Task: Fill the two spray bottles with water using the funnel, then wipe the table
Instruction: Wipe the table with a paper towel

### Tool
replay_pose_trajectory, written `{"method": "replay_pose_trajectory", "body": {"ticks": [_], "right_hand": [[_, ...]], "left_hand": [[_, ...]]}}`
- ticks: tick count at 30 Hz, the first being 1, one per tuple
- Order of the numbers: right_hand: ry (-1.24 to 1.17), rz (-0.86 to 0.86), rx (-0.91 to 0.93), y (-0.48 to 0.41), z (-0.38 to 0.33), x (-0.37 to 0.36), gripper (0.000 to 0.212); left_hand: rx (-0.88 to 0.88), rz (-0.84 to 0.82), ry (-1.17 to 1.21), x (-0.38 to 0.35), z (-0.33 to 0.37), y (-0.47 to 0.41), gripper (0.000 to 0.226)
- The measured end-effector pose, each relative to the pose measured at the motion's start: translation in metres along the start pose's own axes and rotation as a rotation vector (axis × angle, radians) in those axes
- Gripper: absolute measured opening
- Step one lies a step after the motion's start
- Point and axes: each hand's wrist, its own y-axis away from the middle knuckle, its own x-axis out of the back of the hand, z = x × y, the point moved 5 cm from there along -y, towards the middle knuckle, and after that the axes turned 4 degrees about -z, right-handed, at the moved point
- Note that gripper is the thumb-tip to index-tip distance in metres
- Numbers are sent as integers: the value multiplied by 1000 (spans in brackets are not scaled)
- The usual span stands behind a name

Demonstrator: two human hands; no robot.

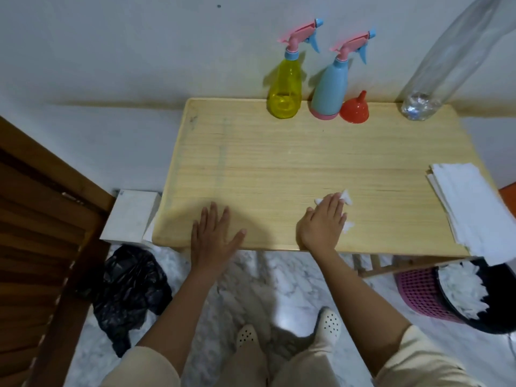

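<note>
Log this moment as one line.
phase: wiping | right hand: presses tissue on table | left hand: flat on table | yellow bottle, blue bottle, funnel: back edge

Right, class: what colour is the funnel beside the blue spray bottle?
Orange-red. The funnel shows best in the head view.

Far edge of the desk: left spray bottle and right spray bottle side by side, funnel just right of them, tall bottle at the far-right corner, paper stack along the right edge.
</note>
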Motion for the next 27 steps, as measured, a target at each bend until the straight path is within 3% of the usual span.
{"method": "replay_pose_trajectory", "body": {"ticks": [8, 11, 15, 19, 27], "right_hand": [[-37, 22, 330, 10, -10, 5, 41], [62, 47, 472, 6, 5, 10, 49], [136, -6, 476, 3, 16, 7, 46], [58, 20, 468, 20, 11, 21, 21], [-22, -124, 565, 39, 36, 33, 18]], "left_hand": [[62, 73, 100, 5, 8, -4, 93], [84, 120, 128, 4, 14, -6, 87], [69, 160, 103, 4, 17, -6, 77], [40, 166, 117, 4, 21, 3, 68], [83, 117, 125, -16, 50, 38, 46]]}}
